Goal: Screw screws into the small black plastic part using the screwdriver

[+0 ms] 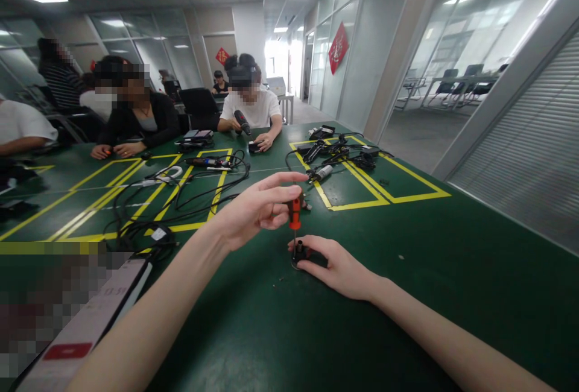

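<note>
My left hand (266,202) grips the red and black handle of a screwdriver (295,218), its index finger stretched over the top. The screwdriver stands upright, and its thin shaft runs down to a small black part (299,253) on the green table. My right hand (328,262) pinches that black part from the right, with thumb and fingers around its edge. The tip of the screwdriver meets the part, but the exact contact is too small to make out. A few tiny bits (278,282) lie on the table left of the part.
Black cables and adapters (332,152) lie inside yellow taped boxes beyond my hands. More cables (181,190) coil at the left. A phone or tablet screen (85,319) is at lower left. Across the table, a person in white (257,108) holds a power drill (242,122).
</note>
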Available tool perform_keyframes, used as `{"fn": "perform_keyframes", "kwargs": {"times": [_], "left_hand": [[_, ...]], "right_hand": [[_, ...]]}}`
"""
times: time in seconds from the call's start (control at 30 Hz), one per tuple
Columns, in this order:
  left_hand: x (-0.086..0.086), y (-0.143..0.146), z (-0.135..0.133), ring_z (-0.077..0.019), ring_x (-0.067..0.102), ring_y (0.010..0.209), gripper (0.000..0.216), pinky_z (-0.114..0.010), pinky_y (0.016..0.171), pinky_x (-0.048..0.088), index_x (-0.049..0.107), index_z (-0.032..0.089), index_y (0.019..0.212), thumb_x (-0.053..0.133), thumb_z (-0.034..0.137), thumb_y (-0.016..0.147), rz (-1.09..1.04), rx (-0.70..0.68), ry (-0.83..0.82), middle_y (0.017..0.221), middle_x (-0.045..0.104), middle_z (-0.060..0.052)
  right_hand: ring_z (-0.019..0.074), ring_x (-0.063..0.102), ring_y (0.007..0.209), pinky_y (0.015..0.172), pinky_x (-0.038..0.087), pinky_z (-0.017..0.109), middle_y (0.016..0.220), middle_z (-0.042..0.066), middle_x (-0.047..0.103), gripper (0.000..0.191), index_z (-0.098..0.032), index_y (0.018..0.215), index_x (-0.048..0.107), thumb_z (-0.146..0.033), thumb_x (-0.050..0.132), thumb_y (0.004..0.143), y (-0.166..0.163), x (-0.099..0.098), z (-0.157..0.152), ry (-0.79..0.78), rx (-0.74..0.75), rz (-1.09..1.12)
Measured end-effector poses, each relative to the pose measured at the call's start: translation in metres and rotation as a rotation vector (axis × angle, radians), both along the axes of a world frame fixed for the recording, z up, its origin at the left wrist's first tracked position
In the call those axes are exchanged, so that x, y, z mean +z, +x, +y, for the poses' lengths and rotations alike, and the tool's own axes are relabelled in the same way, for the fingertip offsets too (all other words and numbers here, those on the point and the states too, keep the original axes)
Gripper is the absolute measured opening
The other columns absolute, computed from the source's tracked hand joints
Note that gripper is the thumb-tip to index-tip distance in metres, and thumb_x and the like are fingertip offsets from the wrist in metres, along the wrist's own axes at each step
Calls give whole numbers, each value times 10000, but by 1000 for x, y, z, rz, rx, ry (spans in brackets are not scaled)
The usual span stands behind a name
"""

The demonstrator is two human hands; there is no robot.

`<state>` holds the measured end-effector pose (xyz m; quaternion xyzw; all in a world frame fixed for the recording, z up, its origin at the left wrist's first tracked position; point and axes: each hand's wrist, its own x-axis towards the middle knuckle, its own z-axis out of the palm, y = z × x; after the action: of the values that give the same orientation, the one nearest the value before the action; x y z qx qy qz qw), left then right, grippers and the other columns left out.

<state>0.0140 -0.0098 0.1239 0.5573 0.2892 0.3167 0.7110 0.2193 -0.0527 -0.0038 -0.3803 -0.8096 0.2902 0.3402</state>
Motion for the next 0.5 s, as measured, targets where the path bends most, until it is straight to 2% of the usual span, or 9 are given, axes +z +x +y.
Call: {"fn": "perform_keyframes", "kwargs": {"times": [0.07,0.13,0.2,0.3,0.37,0.5], "left_hand": [[0,0,-1,-23,401,489,420,-154,428,196,726,165,1124,833,367,772,7,0,5,741,605,10],[0,0,0,-27,414,489,362,-157,421,221,745,124,1008,814,406,791,8,-18,18,731,605,-3],[0,-1,2,-57,508,517,387,-173,441,335,732,111,954,775,470,816,-6,-52,6,847,688,-61],[0,0,4,-131,648,602,428,-226,516,489,705,124,978,756,518,820,-12,-96,-38,1007,745,-124],[0,0,3,-120,647,582,378,-209,502,484,693,134,989,792,453,810,-3,-65,-26,980,751,-111],[1,1,-1,-32,504,475,383,-143,429,353,711,157,1127,835,293,792,-31,20,-23,815,678,-11]], "right_hand": [[240,722,1030,924,590,393,1186,100,759,299,-207,1236,690,-246,666,940,0,0,0,-2,4,-2],[240,721,1033,924,590,393,1189,101,758,298,-207,1236,688,-243,664,942,0,0,0,-6,10,-3],[240,720,1028,922,589,398,1180,101,758,290,-206,1229,689,-243,661,943,0,0,0,-11,9,-1],[240,716,1026,926,585,400,1167,101,757,286,-199,1223,686,-252,660,944,0,-1,0,-25,3,3],[239,710,1044,942,577,398,1180,104,751,292,-192,1230,680,-255,656,946,1,-1,0,-39,5,-2],[240,697,1084,977,558,396,1211,115,736,307,-178,1251,668,-263,639,957,1,-1,-1,-65,11,-18]]}}
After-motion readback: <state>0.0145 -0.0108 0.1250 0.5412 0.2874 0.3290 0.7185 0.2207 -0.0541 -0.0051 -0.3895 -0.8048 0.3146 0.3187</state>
